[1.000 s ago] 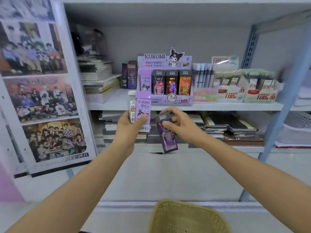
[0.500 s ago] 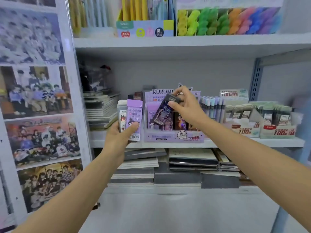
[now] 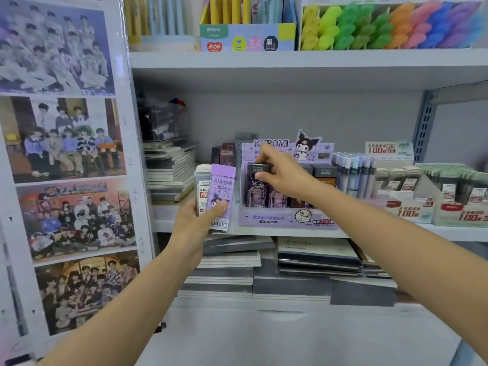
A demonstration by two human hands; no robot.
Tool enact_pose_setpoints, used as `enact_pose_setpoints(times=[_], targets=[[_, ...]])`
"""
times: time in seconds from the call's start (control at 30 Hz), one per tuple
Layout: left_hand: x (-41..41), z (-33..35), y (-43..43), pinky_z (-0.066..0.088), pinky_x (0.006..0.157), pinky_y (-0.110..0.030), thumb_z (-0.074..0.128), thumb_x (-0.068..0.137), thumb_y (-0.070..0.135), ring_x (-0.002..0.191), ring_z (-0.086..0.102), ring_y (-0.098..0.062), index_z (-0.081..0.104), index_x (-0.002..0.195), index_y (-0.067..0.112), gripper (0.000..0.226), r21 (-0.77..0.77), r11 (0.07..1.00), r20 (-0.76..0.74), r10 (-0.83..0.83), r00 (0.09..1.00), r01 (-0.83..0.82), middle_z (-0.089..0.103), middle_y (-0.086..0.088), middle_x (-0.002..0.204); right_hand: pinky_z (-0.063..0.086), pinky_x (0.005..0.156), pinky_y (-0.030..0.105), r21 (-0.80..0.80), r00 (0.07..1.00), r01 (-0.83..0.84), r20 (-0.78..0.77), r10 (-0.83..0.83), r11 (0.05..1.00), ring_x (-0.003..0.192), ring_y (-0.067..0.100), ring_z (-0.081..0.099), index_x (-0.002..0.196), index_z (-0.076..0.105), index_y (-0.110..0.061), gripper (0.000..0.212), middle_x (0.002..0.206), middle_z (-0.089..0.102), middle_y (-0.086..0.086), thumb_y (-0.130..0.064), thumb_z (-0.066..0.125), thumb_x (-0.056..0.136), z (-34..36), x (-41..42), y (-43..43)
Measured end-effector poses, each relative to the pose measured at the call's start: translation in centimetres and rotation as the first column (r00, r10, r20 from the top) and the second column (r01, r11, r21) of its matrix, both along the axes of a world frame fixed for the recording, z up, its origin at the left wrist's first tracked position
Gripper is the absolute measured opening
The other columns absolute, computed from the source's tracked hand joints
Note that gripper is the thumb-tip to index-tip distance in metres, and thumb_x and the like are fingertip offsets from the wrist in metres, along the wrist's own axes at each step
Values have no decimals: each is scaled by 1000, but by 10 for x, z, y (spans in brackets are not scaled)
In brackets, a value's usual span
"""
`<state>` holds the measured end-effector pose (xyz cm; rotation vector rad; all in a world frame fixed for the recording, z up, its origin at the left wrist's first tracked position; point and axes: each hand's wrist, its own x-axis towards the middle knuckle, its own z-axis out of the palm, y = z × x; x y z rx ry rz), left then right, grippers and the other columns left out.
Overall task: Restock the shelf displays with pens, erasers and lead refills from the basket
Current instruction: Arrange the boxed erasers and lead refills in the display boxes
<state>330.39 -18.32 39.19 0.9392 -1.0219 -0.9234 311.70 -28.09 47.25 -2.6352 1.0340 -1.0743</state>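
— While the right hand [image 3: 284,175] pinches a dark refill [image 3: 256,190] in the display [image 3: 285,217], centre frame, what of the left hand [image 3: 194,227]?
— Grasping a purple refill [image 3: 222,192] over a white refill [image 3: 202,190], left of the display.

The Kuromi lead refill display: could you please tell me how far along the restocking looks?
Done: the Kuromi display already holds refill packs towards its right side. In hand: the right hand pinches the top of a dark purple pack, which is upright in the leftmost slot. Left: the left hand holds a lilac Kuromi pack with a white pack behind it, both unshelved.
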Motion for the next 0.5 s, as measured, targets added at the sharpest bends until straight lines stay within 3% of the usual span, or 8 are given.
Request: enact_pose_setpoints(times=[0.1,0.2,0.27,0.37,0.43,0.5], targets=[[0,-1,0,54,80,-31,70,85,13,92,70,-21,66,111,15,27,3,1000,-3,-6,1000,6,74,-6,103,50,79,36,-110,999,46,32,-43,993,85,20,57,97,54,-14,17,102,60,5,-11,68,88,-5,6,-3],[-1,-1,-1,55,76,-30,71,83,13,90,71,-20,66,112,13,30,7,1000,-7,-11,1000,11,74,-7,103,36,89,31,-365,985,160,3,-170,917,98,21,49,105,67,-10,22,106,53,5,-17,73,85,-15,6,-9],[-2,-1,0,56,75,-29,73,81,13,89,71,-19,66,113,13,33,5,1000,-7,-23,1000,23,74,-7,104,27,95,32,-420,963,234,-25,-269,877,108,23,44,113,69,-14,27,111,52,5,-24,69,88,-17,4,-11],[-7,-1,0,57,78,-31,74,80,14,91,71,-22,64,116,12,37,20,999,-10,-33,999,33,74,-9,105,17,104,34,-375,945,289,-36,-325,881,124,21,35,123,66,-22,34,127,49,1,-36,61,93,-16,0,-8],[-12,-1,-1,57,81,-35,74,80,14,94,70,-24,64,116,11,38,34,999,-9,-34,999,34,73,-9,106,24,103,33,-298,982,189,80,-173,936,122,18,39,128,62,-21,36,130,50,0,-36,57,95,-16,0,2],[-19,-1,-1,57,85,-37,74,80,14,96,70,-26,64,115,11,37,42,999,-6,-34,999,35,73,-10,106,43,90,22,-102,971,-42,230,65,994,103,11,53,130,57,-19,38,119,58,-1,-33,59,94,-18,3,15]])
